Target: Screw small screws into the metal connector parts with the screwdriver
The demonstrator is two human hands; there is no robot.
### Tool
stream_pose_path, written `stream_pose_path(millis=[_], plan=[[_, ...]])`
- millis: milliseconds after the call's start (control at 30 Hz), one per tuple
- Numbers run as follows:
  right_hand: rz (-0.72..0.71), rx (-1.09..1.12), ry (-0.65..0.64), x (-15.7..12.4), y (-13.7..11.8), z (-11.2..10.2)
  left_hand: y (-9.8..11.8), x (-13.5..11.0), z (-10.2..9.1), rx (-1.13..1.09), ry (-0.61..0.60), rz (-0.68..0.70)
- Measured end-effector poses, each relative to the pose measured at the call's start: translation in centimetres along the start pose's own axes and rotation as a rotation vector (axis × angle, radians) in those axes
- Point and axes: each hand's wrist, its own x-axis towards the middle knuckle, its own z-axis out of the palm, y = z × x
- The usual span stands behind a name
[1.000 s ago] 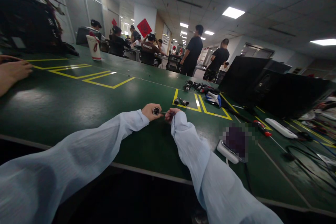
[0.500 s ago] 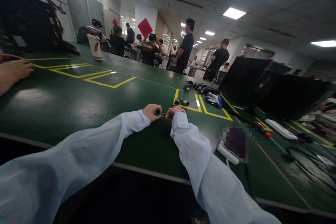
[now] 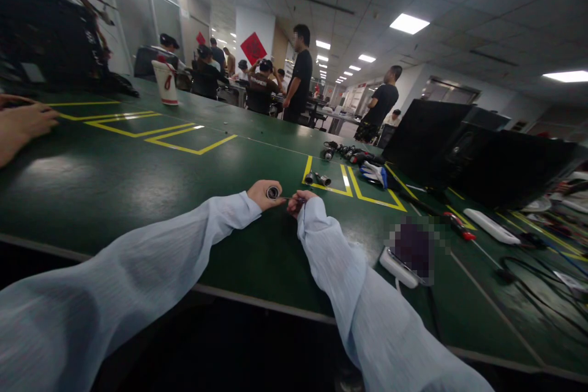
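Note:
Both of my arms, in pale blue sleeves, stretch out over a green table (image 3: 138,177). My left hand (image 3: 263,193) is closed round a small dark cylindrical part (image 3: 273,192) with a round metal end. My right hand (image 3: 299,201) pinches a thin rod-like tool (image 3: 289,198) whose tip meets the part. The two hands almost touch. Two similar small cylinders (image 3: 318,179) lie just beyond them inside a yellow-taped box.
A red-handled screwdriver (image 3: 454,223), a white device with a blurred screen (image 3: 404,257), cables and black cases lie to the right. More small parts and a glove (image 3: 374,173) lie further back. Another person's hand (image 3: 21,125) rests at far left. A paper cup (image 3: 164,82) stands behind; several people stand or sit beyond.
My hands have stayed nearly in place, with my right hand drawing slightly closer to the part. A standing person in the background has walked to the left.

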Motion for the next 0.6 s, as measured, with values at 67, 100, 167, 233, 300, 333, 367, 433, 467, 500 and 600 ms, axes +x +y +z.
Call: stream_pose_path(millis=[67, 100, 167, 233, 300, 333, 367, 433, 467, 500, 600], plan=[[0.023, -0.051, 0.044, -0.1, -0.5, 0.1, 0.1, 0.0, 0.0, 0.005, 0.019, -0.012], [0.013, -0.072, 0.072, -0.2, -0.7, 0.2, 0.1, 0.0, 0.0, 0.008, 0.028, -0.02], [-0.057, -0.086, 0.127, -0.7, -0.9, 0.4, 0.1, 0.1, 0.0, 0.013, 0.037, -0.039], [-0.15, -0.076, 0.163, -1.3, -0.9, 0.7, 0.2, 0.1, 0.0, 0.012, 0.035, -0.051], [-0.214, -0.068, 0.172, -1.8, -0.7, 1.0, 0.2, 0.1, 0.0, 0.009, 0.032, -0.051], [-0.232, -0.067, 0.167, -2.0, -0.6, 1.2, 0.3, 0.0, 0.0, 0.007, 0.029, -0.046], [-0.242, -0.068, 0.162, -2.2, -0.5, 1.3, 0.3, 0.0, 0.0, 0.004, 0.027, -0.042], [-0.251, -0.065, 0.144, -2.2, -0.3, 1.4, 0.2, 0.0, -0.1, -0.003, 0.023, -0.037], [-0.252, -0.059, 0.134, -2.1, -0.2, 1.4, 0.2, -0.1, -0.1, -0.007, 0.023, -0.037], [-0.247, -0.05, 0.121, -2.0, -0.1, 1.4, 0.2, -0.1, 0.0, -0.013, 0.024, -0.039], [-0.172, -0.012, 0.071, -1.1, 0.3, 0.9, 0.1, 0.0, 0.0, -0.043, 0.025, -0.047]])
